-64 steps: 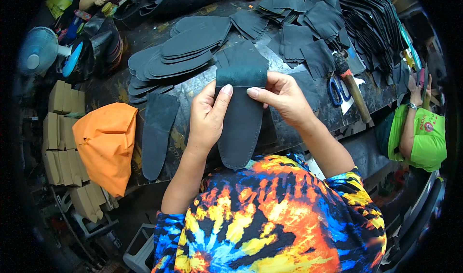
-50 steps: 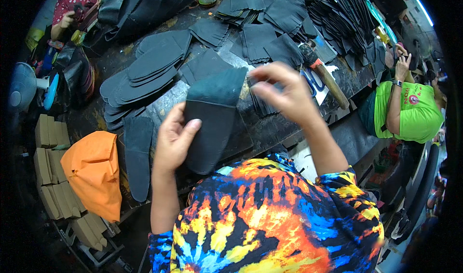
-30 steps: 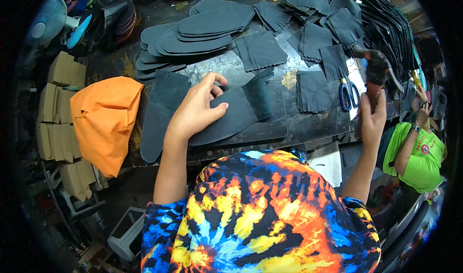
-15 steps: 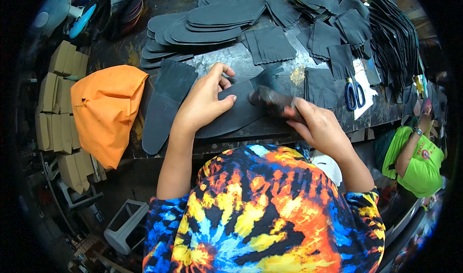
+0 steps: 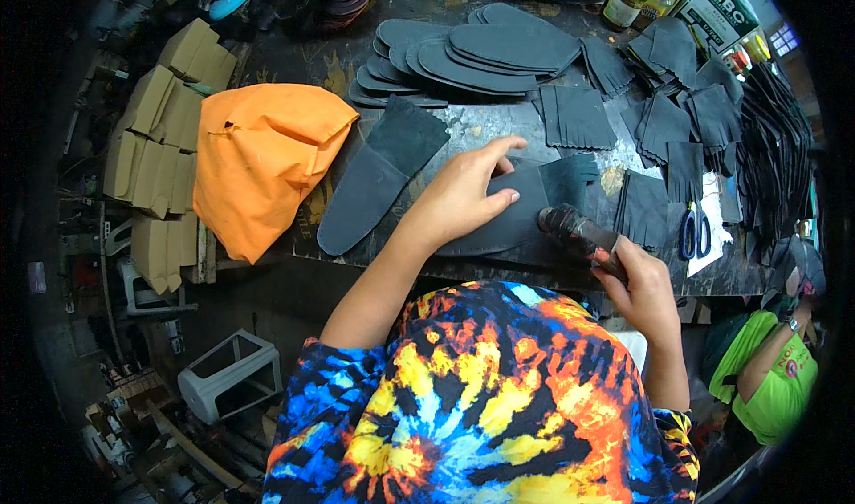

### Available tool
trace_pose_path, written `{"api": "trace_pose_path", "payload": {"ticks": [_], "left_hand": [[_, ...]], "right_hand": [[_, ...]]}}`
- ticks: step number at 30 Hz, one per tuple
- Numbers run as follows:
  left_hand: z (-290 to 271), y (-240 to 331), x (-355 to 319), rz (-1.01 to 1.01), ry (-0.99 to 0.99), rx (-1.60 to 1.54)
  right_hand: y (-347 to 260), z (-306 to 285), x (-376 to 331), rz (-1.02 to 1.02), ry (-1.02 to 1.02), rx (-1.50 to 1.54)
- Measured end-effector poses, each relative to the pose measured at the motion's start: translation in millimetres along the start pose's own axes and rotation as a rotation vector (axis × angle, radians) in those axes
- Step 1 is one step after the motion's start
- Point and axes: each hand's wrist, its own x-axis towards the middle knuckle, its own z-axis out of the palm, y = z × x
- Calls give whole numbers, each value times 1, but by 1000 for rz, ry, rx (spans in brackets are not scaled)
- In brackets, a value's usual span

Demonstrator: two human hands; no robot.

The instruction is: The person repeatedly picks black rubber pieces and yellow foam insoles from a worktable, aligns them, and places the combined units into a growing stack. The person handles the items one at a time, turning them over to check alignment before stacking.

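A black insole-shaped leather piece (image 5: 522,192) lies on the table in front of me, with a darker notched strip (image 5: 572,180) joined to its right end. My left hand (image 5: 468,192) rests over its left part, thumb and fingers apart, gripping nothing. Wrapped around the handle of a dark, worn tool with a thick head (image 5: 574,230) are the fingers of my right hand (image 5: 643,283). The head of this tool meets the near right part of the leather piece. To the left lies a similar piece (image 5: 356,201) with a notched strip (image 5: 408,137) at its far end.
Stacked black insole shapes (image 5: 512,45) lie at the back, notched black pieces (image 5: 574,117) to their right. Scissors (image 5: 695,232) lie on white paper at right. An orange cloth (image 5: 267,157) covers the table's left end beside cardboard boxes (image 5: 151,139). Someone in a green shirt (image 5: 775,379) is at right.
The whole view has shifted, so the table's things appear farther right. The tool in my right hand has moved slightly toward me along the leather piece. My left hand stays on the piece.
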Motion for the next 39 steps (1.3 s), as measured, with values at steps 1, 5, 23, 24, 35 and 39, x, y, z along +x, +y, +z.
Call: {"api": "trace_pose_path", "payload": {"ticks": [1,5,23,24,35,39], "left_hand": [[-5,3,-4,40,39,-17],[-50,3,-40,82,253,-254],[-105,-81,-99,-103,519,-445],[-106,-77,-97,-96,513,-468],[-120,-5,-35,61,706,621],[-122,4,67,296,551,516]], "right_hand": [[5,-2,-1,5,56,40],[45,-19,-15,180,370,162],[240,-66,-92,636,753,-320],[239,-66,-89,613,742,-315],[241,-75,-73,549,801,-200],[235,-73,-69,536,811,-322]]}}
